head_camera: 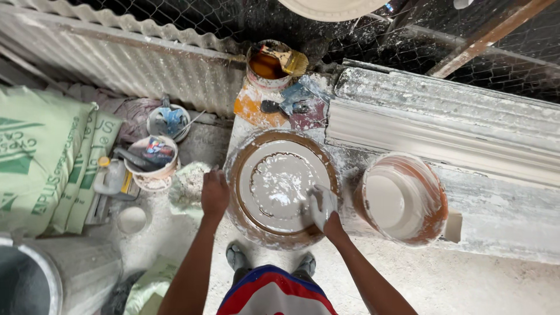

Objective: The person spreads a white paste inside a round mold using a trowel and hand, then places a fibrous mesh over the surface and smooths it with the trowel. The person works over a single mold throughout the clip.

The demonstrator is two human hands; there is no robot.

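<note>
A round brown mould [240, 169] lies on the workbench in front of me, filled with wet white plaster that shows a ring of ornament. My right hand [322, 205], coated in white plaster, rests flat in the wet plaster at the mould's right side with its fingers spread. At the mould's left rim sits my left hand [214, 192], fingers curled against the edge and nothing held in it.
An orange bowl [434, 201] of white plaster stands to the right. A long white cornice moulding [443, 137] lies behind it. A tin of orange liquid with a brush [274, 61] stands at the back. Left are green sacks [41, 157], small tubs [153, 157] and a grey bucket [52, 274].
</note>
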